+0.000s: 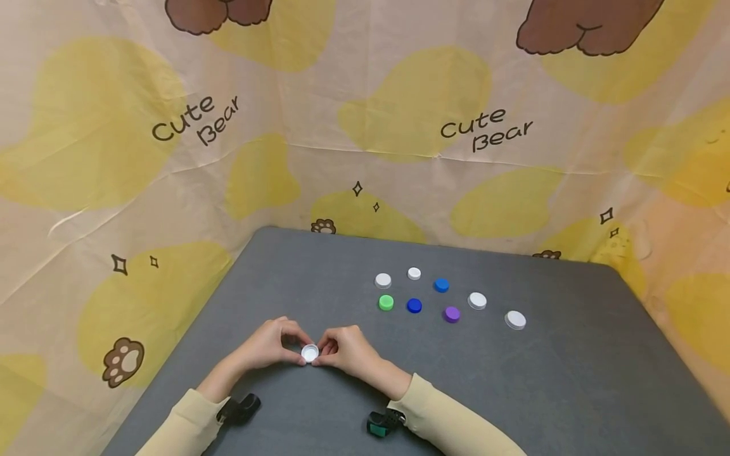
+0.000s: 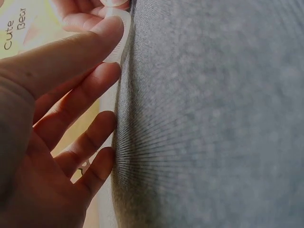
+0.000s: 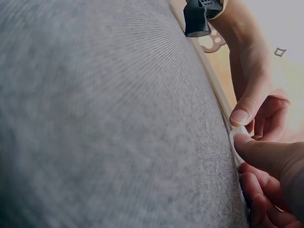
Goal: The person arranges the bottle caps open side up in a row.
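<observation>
A small round white bottle cap (image 1: 310, 353) lies between both hands near the front left of the grey table, its hollow side facing up. My left hand (image 1: 272, 342) pinches its left edge between thumb and fingers. From the other side, my right hand (image 1: 349, 350) pinches the right edge. In the left wrist view the left thumb presses against the cap's ridged side (image 2: 114, 54), close over the table surface. The right wrist view shows both thumbs at the white cap (image 3: 236, 133), covering part of it.
Farther back on the grey table (image 1: 319, 272) lie several loose caps: a green cap (image 1: 386, 303), a dark blue cap (image 1: 414, 306), a lighter blue cap (image 1: 441, 285), a purple cap (image 1: 452, 314) and several white caps (image 1: 477, 301). A printed cloth (image 1: 399, 126) hangs behind the table.
</observation>
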Demonstrator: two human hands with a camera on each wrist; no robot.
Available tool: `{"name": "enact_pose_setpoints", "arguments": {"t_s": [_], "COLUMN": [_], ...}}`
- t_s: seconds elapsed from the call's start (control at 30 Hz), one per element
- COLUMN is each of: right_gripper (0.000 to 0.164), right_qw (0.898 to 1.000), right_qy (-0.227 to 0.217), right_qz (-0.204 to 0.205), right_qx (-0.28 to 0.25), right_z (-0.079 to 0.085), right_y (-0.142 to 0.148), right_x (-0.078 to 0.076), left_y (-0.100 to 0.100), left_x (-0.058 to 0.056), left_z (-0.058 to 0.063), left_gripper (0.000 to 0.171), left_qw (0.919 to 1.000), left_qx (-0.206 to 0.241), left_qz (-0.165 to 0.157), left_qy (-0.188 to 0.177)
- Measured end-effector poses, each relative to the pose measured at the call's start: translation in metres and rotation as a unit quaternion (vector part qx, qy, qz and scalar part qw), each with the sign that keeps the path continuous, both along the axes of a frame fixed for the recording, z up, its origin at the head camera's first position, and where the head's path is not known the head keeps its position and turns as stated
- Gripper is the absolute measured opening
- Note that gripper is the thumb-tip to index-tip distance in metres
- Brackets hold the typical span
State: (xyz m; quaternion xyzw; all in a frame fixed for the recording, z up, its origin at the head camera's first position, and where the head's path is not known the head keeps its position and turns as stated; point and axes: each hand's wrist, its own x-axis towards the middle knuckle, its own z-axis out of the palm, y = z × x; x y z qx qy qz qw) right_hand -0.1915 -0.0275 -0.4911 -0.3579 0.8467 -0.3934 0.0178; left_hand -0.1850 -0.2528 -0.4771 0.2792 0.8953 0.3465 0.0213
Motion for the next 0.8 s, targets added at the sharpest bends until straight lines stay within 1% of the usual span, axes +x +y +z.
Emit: {"name": "enact_pose_setpoints", "arguments": {"t_s": [0.07,0.27,0.8], "right_gripper": [0.02,0.019,0.019], "right_qw": [1.0,1.0,1.0], "right_qy": [0.005,0.001,0.002], "right_qz": [0.002,0.009,0.003], "right_qx": [0.004,0.003,0.014], "right_z": [0.0003,0.0013,0.0018], "right_y": [-0.0007,-0.0016,-0.0022], "right_x": [0.0002,0.0004,0.0005], "left_y": [-0.0005,-0.0012,-0.0032], "left_x": [0.0004,0.0015,-0.0002], "left_z": [-0.0001,0.0002,0.0005], "left_gripper": [0.027,0.026,0.026], "left_qw": [1.0,1.0,0.9997], "left_qx": [0.0,-0.001,-0.012], "left_qz": [-0.002,-0.008,-0.014], "left_qy": [0.003,0.002,-0.013]}}
